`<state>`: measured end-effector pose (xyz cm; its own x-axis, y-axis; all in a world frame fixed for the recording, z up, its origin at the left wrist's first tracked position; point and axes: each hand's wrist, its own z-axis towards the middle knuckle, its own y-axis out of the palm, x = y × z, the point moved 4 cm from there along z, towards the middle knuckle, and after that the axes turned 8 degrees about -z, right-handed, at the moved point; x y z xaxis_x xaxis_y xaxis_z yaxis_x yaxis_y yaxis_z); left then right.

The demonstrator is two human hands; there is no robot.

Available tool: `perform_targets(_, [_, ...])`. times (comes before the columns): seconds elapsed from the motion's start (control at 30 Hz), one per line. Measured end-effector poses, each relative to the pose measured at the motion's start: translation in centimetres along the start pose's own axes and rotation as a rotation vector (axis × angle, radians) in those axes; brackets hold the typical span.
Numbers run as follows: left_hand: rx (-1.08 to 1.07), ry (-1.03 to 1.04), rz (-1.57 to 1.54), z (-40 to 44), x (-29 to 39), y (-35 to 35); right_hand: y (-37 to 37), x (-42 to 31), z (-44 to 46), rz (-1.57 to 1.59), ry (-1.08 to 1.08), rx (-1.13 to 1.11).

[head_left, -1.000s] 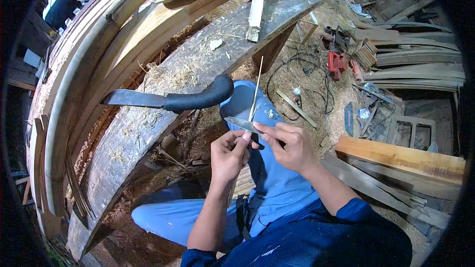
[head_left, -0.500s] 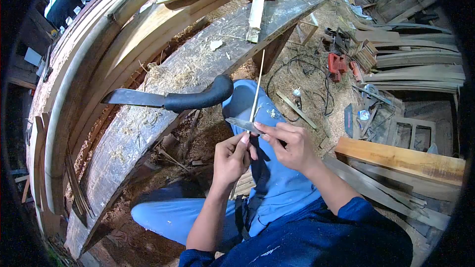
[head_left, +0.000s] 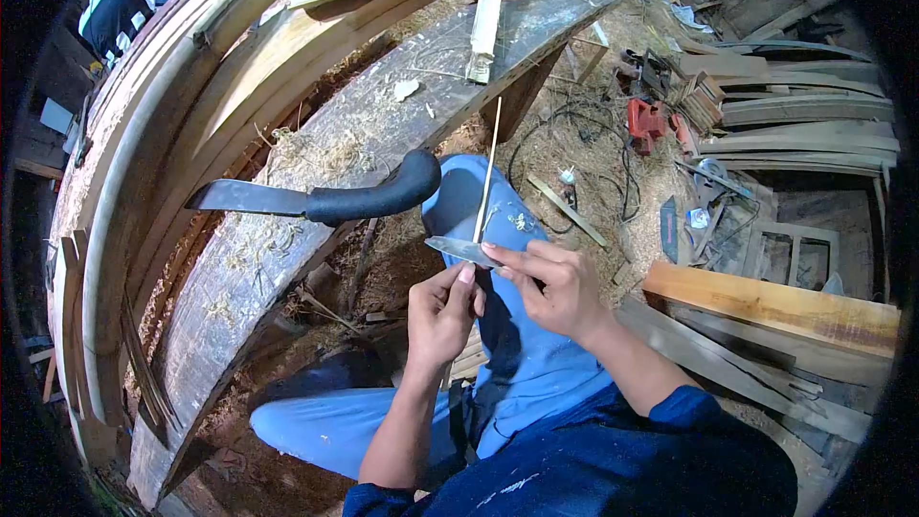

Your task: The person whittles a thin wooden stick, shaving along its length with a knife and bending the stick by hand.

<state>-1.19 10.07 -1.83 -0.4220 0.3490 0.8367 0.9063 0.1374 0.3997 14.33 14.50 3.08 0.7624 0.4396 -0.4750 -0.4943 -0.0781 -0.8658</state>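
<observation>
A thin pale strip [head_left: 489, 172] points away from me above my blue-clad knee. My left hand [head_left: 441, 316] pinches its near end between thumb and fingers. Held in my right hand [head_left: 550, 289] is a small knife, its grey blade [head_left: 458, 249] lying across the strip just beyond my left thumb. The knife's handle is mostly hidden by my fingers. To the left, a large knife with a curved black handle [head_left: 375, 195] rests on the plank bench [head_left: 225, 306], among curly shavings [head_left: 321, 158].
Long curved timbers [head_left: 144, 182] run along the left. Two pale pieces [head_left: 490, 14] cross on the bench's far end. At right are a red tool [head_left: 646, 124], a cable, stacked boards [head_left: 804, 115] and an orange-brown board [head_left: 766, 306]. Another person [head_left: 120, 5] is at upper left.
The view has shifted slightly, moving the bench and large knife a little left in the picture. Both hands keep their grips, and the strip's angle has changed a little.
</observation>
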Motion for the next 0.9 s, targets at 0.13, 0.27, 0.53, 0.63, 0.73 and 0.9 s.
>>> perform_targets(0.13, [0.002,-0.051,-0.091,-2.0,-1.7,-0.5,0.0,2.1,0.8,0.055,0.045,0.133])
perform_targets(0.27, [0.001,-0.059,-0.052,-1.7,-1.4,-0.3,-0.1,2.7,0.6,0.075,0.082,0.089])
perform_targets(0.53, [0.047,0.032,0.048,0.1,-0.6,-0.7,0.1,-0.2,-0.3,0.05,-0.042,-0.079])
perform_targets(0.63, [0.045,0.01,0.094,-0.1,0.1,-0.5,0.1,-0.2,-0.2,-0.003,-0.023,-0.076])
perform_targets(0.73, [0.054,-0.019,0.042,-1.0,0.4,0.4,0.4,1.3,0.0,0.043,0.039,0.101])
perform_targets(0.9, [0.037,-0.058,0.037,-3.1,-0.6,-0.3,-0.2,2.5,0.8,0.004,0.079,0.062])
